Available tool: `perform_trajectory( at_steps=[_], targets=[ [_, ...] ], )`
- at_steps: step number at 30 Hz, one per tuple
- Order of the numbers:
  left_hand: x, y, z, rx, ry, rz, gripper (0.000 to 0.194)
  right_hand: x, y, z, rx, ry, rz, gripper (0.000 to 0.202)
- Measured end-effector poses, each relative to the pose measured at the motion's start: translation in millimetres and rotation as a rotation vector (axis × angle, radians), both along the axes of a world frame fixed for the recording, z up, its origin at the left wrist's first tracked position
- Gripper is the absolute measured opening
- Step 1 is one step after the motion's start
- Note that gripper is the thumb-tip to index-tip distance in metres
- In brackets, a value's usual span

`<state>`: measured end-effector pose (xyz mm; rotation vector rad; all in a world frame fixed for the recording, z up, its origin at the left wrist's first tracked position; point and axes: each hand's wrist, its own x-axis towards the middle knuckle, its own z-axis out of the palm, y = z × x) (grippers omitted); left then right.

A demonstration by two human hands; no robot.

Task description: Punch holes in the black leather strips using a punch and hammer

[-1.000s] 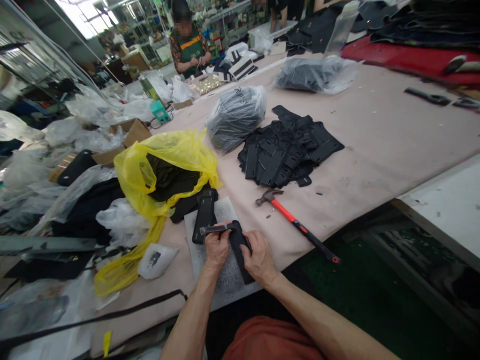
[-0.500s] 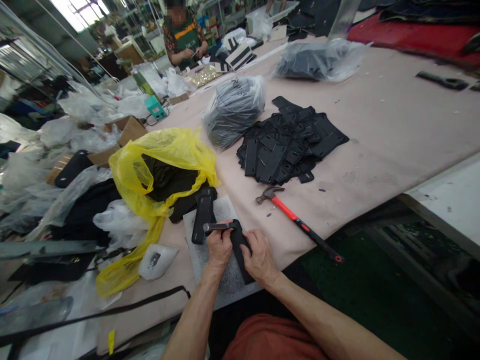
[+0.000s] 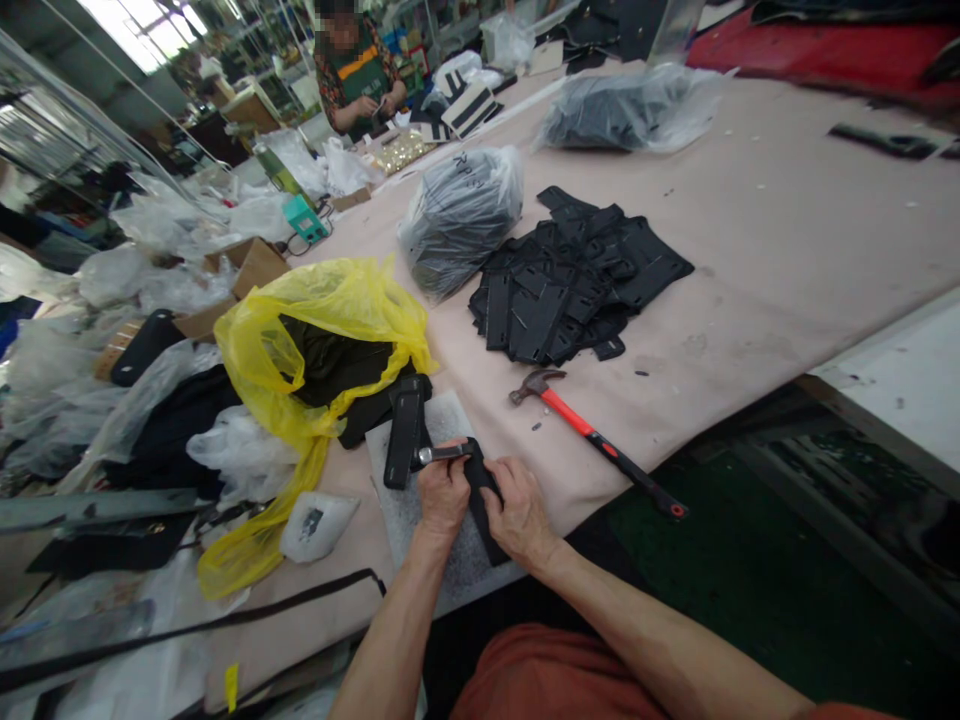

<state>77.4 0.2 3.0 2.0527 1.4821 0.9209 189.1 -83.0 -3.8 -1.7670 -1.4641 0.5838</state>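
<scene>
My left hand [image 3: 444,494] is closed, its fingers pinching a narrow dark strap [image 3: 450,452] with a shiny round metal end. The strap runs to the top of a long flat black piece [image 3: 487,525]. My right hand [image 3: 521,512] grips that black piece along its right edge, thumb on top and fingers curled. Under both hands lies a grey speckled slab [image 3: 459,580]. Left of my left hand, another black strap piece [image 3: 406,435] rests on the slab. A claw hammer [image 3: 592,435] with a red and black handle lies right of my hands.
Beyond the hammer is a pile of black cut pieces [image 3: 559,290]. Stuffed clear bags [image 3: 463,215] stand behind it. A yellow plastic bag [image 3: 330,290] holding dark pieces sits at left, near a small white block [image 3: 319,525]. Another person [image 3: 360,85] works across the table.
The strap end in my left hand has turned and drawn in to the right, now showing its round metal end. My right hand stays in place. The view has shifted slightly.
</scene>
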Motion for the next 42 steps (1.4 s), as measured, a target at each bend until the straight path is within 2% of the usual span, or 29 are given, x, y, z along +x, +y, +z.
perform_trajectory(
  at_steps=[5, 7, 10, 12, 15, 18, 21, 26, 27, 29, 31, 33, 35, 36, 38, 39, 40, 42],
  targets=[
    [2.2, 1.8, -1.1, 0.013, 0.098, -0.009, 0.019, 8.3, 0.9, 5.8, -0.028, -0.019, 0.06, 0.033],
    [1.5, 2.0, -3.6, 0.039, 0.12, -0.026, 0.019, 24.5, 3.4, 12.6, -0.002, -0.07, 0.078, 0.033],
    [0.0, 2.1, -8.0, 0.069, 0.164, -0.044, 0.018, 62.8, 9.5, 23.7, -0.01, -0.261, -0.017, 0.037],
    [-0.5, 2.1, -9.9, 0.074, 0.209, -0.041, 0.016, 90.7, 14.0, 28.4, -0.129, -0.432, -0.083, 0.04],
    [-0.4, 2.1, -9.8, 0.064, 0.259, -0.031, 0.014, 124.1, 19.6, 29.2, -0.361, -0.625, -0.097, 0.035],
    [-0.2, 1.8, -6.6, 0.05, 0.266, -0.04, 0.012, 143.9, 23.8, 27.4, -0.524, -0.62, -0.073, 0.025],
    [-0.4, 0.6, -2.6, 0.016, 0.271, -0.035, 0.011, 151.9, 23.4, 29.4, -0.637, -0.395, -0.041, 0.016],
    [-1.3, -1.9, 1.8, -0.03, 0.234, -0.029, 0.01, 139.8, 1.9, 33.5, -0.837, 0.598, -0.053, 0.012],
    [-1.5, -2.3, 2.5, -0.034, 0.223, -0.033, 0.01, 135.3, -2.7, 35.0, -0.865, 0.72, -0.074, 0.012],
    [-2.0, -2.7, 3.8, -0.04, 0.208, -0.041, 0.011, 126.6, -6.6, 45.2, -0.886, 0.781, -0.125, 0.013],
    [-2.6, -2.8, 4.9, -0.038, 0.199, -0.048, 0.013, 118.9, -1.2, 73.0, -0.816, 0.69, -0.119, 0.019],
    [-3.1, -2.8, 5.4, -0.034, 0.2, -0.049, 0.014, 113.2, 11.9, 121.8, -0.619, 0.542, -0.054, 0.026],
    [-3.2, -2.7, 5.2, -0.034, 0.209, -0.043, 0.013, 109.1, 26.9, 182.8, -0.27, 0.421, -0.016, 0.028],
    [-3.1, -2.7, 4.9, -0.034, 0.215, -0.039, 0.012, 107.1, 32.8, 212.0, -0.038, 0.366, -0.027, 0.028],
    [-2.7, -2.8, 4.5, -0.03, 0.223, -0.035, 0.011, 101.2, 37.9, 254.6, 0.408, 0.266, -0.12, 0.022],
    [-2.5, -2.9, 4.5, -0.028, 0.225, -0.034, 0.011, 97.3, 36.7, 264.3, 0.564, 0.213, -0.167, 0.021],
    [-2.3, -3.0, 4.7, -0.028, 0.226, -0.033, 0.011, 93.2, 33.4, 265.4, 0.641, 0.132, -0.176, 0.021],
    [-2.2, -3.2, 5.3, -0.033, 0.223, -0.03, 0.011, 87.6, 23.2, 247.3, 0.618, -0.055, -0.076, 0.021]
  ],
)
